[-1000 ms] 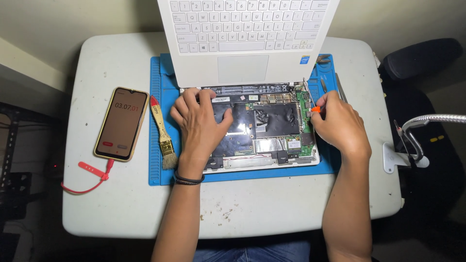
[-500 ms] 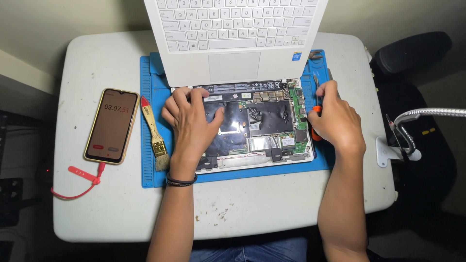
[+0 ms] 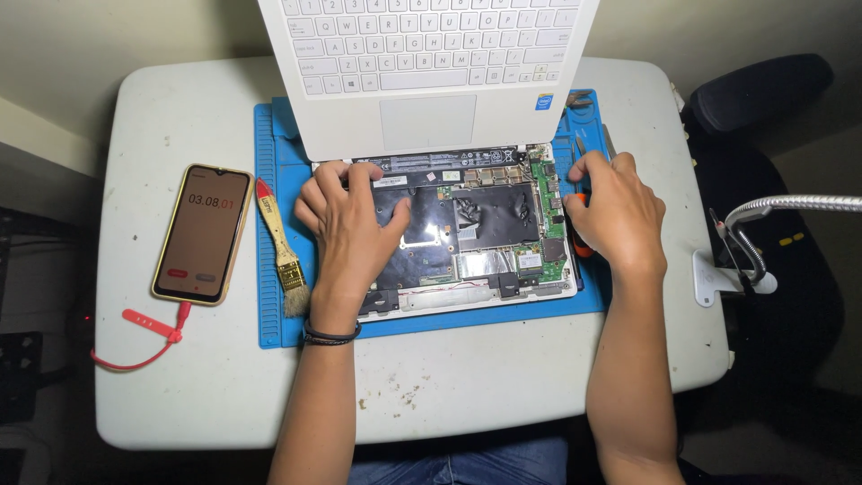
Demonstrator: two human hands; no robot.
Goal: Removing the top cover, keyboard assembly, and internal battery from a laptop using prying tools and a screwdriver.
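Partly hidden, orange-handled tool (image 3: 581, 242) gripped in right hand (image 3: 618, 216), left hand (image 3: 355, 224) flat on laptop base (image 3: 485, 242).

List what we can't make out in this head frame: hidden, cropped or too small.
- Head view, orange-handled tool: mostly under the right hand; tip unseen.
- Head view, opened laptop base: left part covered by the left hand.
- Head view, keyboard cover: cut off by the top edge.
- Head view, board parts: too small to identify.
- Head view, gooseneck lamp: head beyond the right edge.

white laptop keyboard cover (image 3: 422, 72), blue repair mat (image 3: 278, 314), green circuit board (image 3: 548, 224), red-tipped brush (image 3: 281, 241), red cable (image 3: 144, 337) at eight o'clock.
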